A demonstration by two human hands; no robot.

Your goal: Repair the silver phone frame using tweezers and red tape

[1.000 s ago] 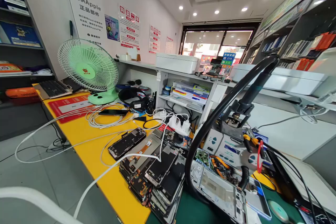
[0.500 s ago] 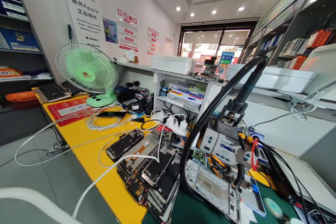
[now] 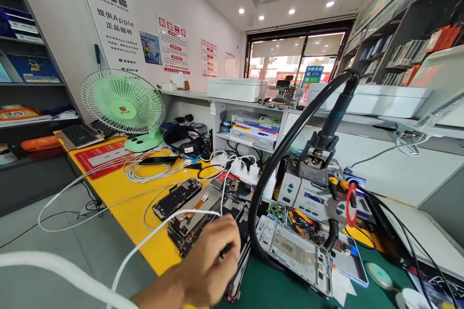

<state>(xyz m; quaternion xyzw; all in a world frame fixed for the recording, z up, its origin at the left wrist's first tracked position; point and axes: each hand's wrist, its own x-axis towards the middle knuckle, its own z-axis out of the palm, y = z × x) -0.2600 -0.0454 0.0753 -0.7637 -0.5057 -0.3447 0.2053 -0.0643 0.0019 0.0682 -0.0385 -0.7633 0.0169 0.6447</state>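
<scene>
My left hand reaches in from the bottom, over a stack of phone parts. Its fingers are curled toward the thumb; what they close on, if anything, is hidden against the dark pile. A phone part with an orange flex cable lies just beyond the knuckles. Left of that, a black phone housing rests on the yellow tabletop. A white cable loops over the pile close to the hand. Right of the stack lies a silver phone frame. My right hand is out of view.
A thick black hose arches beside the stack from a grey soldering station. Behind are a white power strip with plugs, coiled white cables and a green fan. A green mat covers the front right.
My left hand has come into view from the bottom and now covers the top of the phone-part stack. The view has shifted slightly.
</scene>
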